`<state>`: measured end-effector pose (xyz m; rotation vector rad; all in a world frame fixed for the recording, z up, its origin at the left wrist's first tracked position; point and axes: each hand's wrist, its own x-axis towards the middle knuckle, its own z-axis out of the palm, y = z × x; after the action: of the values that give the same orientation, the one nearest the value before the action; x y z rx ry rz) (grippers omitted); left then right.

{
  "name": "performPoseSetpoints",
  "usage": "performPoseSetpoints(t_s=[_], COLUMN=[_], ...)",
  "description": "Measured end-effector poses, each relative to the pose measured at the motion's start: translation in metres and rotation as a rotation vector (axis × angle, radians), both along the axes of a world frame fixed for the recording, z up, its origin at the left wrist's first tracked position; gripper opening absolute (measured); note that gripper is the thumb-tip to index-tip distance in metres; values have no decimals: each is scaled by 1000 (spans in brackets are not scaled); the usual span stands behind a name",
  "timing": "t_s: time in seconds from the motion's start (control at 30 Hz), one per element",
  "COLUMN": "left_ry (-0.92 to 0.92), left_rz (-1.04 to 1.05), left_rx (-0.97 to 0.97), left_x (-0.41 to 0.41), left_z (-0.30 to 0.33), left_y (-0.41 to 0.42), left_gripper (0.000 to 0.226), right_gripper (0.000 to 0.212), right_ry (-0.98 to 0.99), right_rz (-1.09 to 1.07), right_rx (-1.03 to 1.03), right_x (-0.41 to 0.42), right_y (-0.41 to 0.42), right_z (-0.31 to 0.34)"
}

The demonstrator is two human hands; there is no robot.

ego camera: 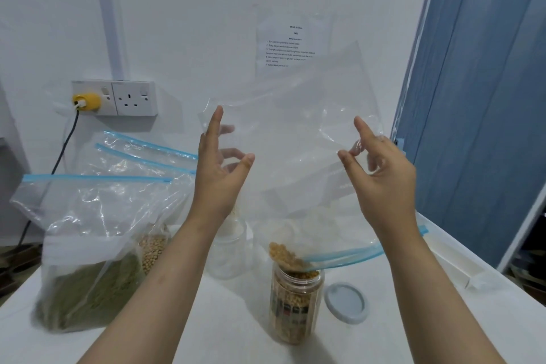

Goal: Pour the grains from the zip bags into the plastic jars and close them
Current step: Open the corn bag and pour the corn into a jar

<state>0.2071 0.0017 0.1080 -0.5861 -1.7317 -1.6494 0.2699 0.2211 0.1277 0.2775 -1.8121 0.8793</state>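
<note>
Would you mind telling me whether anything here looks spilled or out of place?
No grains show on the table. The upturned zip bag empties yellow grains into the jar, whose lid lies beside it. Nothing stands out.

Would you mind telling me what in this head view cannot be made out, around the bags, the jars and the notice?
- Notice on the wall: print too small; its lower part is veiled by the upturned zip bag.
- Empty jar: partly hidden by the left hand's forearm.
- Bag of pale grains: mostly hidden behind the green-grain bag.
- Filled jar's label: blurred.
</note>
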Motion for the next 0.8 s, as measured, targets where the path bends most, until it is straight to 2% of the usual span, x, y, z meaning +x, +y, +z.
performPoseSetpoints(t_s=[0.8], left_ry=[45], left_rz=[-9], left_rx=[-90], left_x=[-5], left_z=[15], left_y=[11], left_gripper=[78], right_gripper=[49], right_ry=[-16], right_rz=[78], right_rx=[-142], right_x=[0], right_y=[15], right_z=[-6])
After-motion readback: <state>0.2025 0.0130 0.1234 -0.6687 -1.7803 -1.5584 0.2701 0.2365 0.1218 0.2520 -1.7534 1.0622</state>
